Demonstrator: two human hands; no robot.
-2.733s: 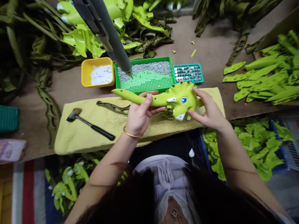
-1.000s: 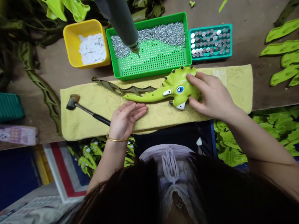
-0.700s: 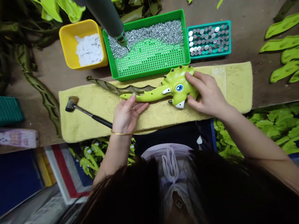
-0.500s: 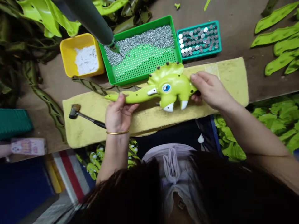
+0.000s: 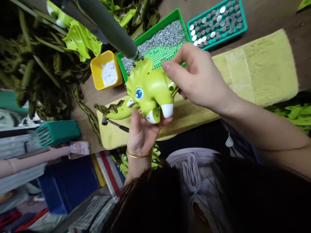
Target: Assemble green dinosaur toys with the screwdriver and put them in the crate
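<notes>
The person's right hand (image 5: 196, 74) grips the lime-green triceratops toy (image 5: 148, 94) from the right, its fingers curled over the body and its thumb spread toward the far side. The left hand (image 5: 141, 136), wearing a gold bangle (image 5: 137, 154), is open with the palm up, cradling the toy under its white-tipped snout. The toy is held up in both hands over the near-left part of a yellow towel (image 5: 255, 71), its tail pointing left. The tip of a hanging electric screwdriver (image 5: 109, 29) is just beside the toy's frill. Farther off on the bench (image 5: 84, 103) are a green perforated tray of silver screws (image 5: 157, 55), a teal tray of metal discs (image 5: 216, 22) and a yellow tub of white discs (image 5: 105, 72). A small hammer (image 5: 116, 124) lies at the towel's left end.
</notes>
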